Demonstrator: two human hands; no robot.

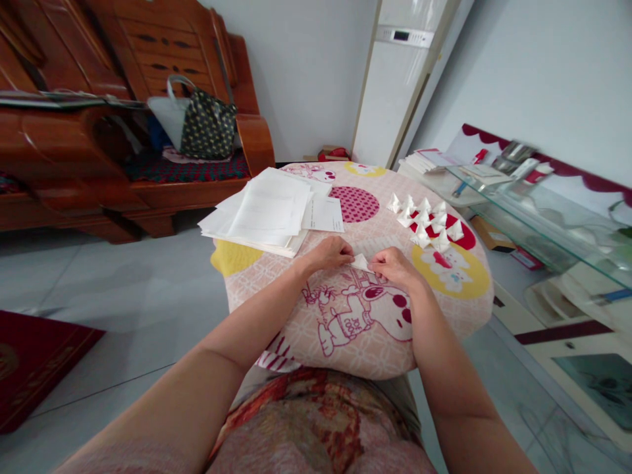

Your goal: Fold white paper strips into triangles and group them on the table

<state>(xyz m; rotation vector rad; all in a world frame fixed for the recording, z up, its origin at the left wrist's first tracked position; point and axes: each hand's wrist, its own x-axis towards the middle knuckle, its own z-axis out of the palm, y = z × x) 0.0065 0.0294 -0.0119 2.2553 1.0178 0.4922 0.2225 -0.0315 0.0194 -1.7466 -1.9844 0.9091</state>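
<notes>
Between my two hands is a small folded white paper piece (362,262) with a pointed top, just above the patterned tablecloth. My left hand (334,253) pinches its left end. At the opposite end, the fingers of my right hand (394,266) are closed on the same paper. Several finished-looking folded paper shapes (423,220), white and pointed, stand grouped in rows at the right of the round table. Beyond my left hand lies a stack of white paper sheets (269,207), some with faint print.
The round table wears a pink cartoon tablecloth (306,329). A glass-topped stand (543,217) with papers, a metal container and other items is close on the right. A wooden sofa (192,59) holding bags (207,125) stands back left. A dark red box (39,368) lies at lower left.
</notes>
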